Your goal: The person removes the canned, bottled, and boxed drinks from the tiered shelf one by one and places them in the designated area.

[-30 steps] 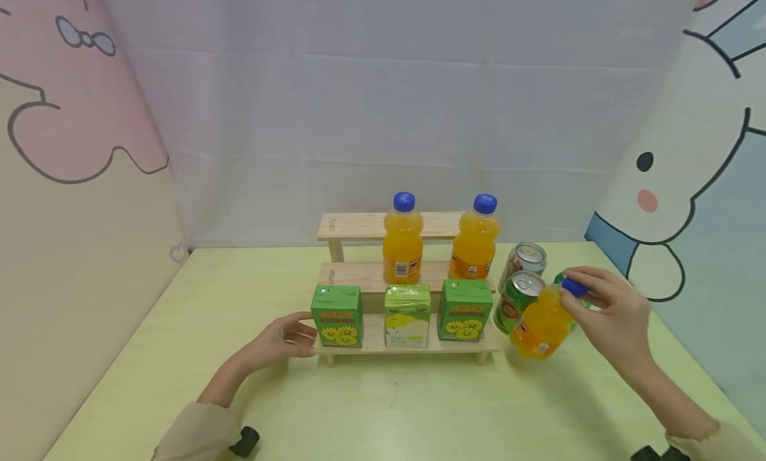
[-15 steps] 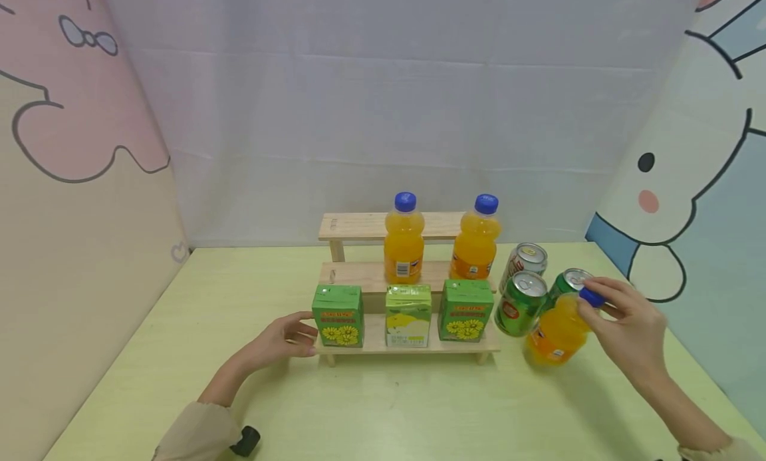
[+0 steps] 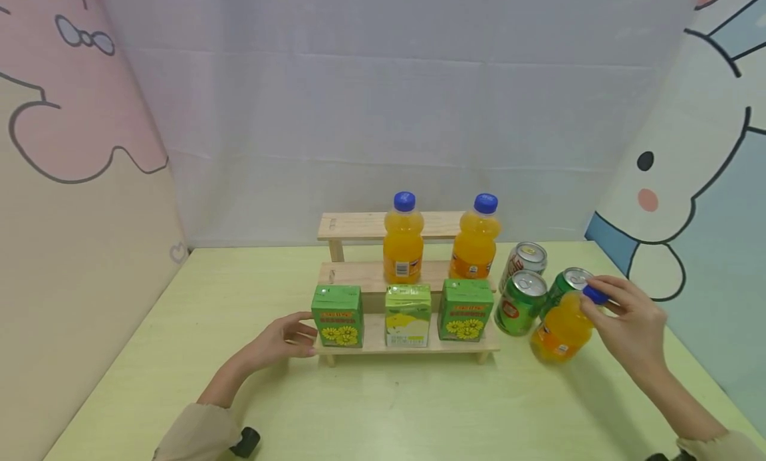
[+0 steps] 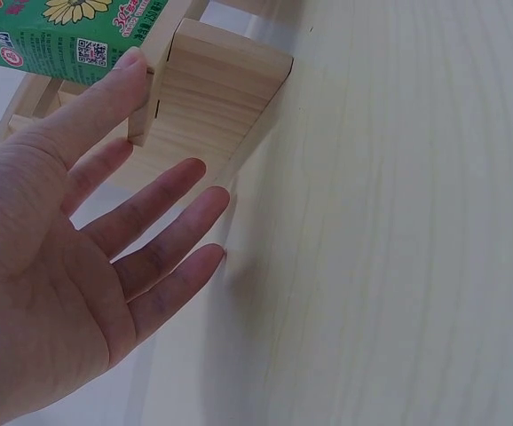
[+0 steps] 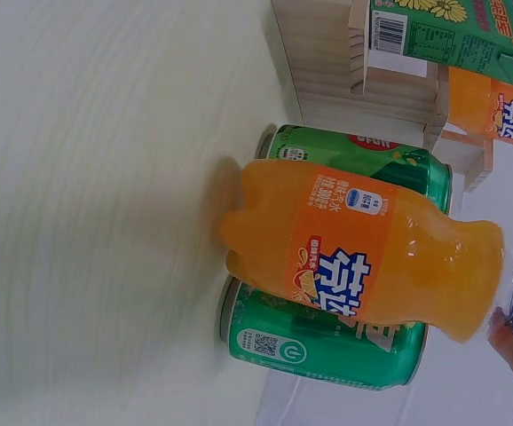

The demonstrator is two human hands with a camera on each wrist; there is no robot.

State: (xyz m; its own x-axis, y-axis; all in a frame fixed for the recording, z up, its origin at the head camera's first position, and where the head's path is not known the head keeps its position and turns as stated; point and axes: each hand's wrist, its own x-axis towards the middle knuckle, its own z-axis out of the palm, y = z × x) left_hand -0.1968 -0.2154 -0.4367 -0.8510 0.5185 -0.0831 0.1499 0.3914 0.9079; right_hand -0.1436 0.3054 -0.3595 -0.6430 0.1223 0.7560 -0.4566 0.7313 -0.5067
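Observation:
My right hand [image 3: 631, 324] pinches an orange soda bottle [image 3: 562, 328] by its blue cap. The bottle leans, its base near the tabletop; in the right wrist view the bottle [image 5: 354, 244] covers parts of two green cans. My left hand [image 3: 281, 343] is at the left end of a stepped wooden shelf [image 3: 374, 341]. In the left wrist view the thumb of that hand [image 4: 52, 266] touches the shelf's edge, other fingers spread. Three drink cartons, among them a yellow-green carton [image 3: 407, 318], stand on the lowest step. Behind them are two more orange soda bottles, including the left bottle [image 3: 403, 241].
Right of the shelf stand a silver can [image 3: 526, 256], a green can [image 3: 519, 305] and another green can [image 3: 565, 285], close together. A white curtain [image 3: 383, 115] hangs behind the table [image 3: 395, 414]. Printed panels flank both sides.
My right hand has moved right with the orange soda bottle, away from the shelf, uncovering the rear green can. Over the last half second it shifts only slightly. My left hand stays in place.

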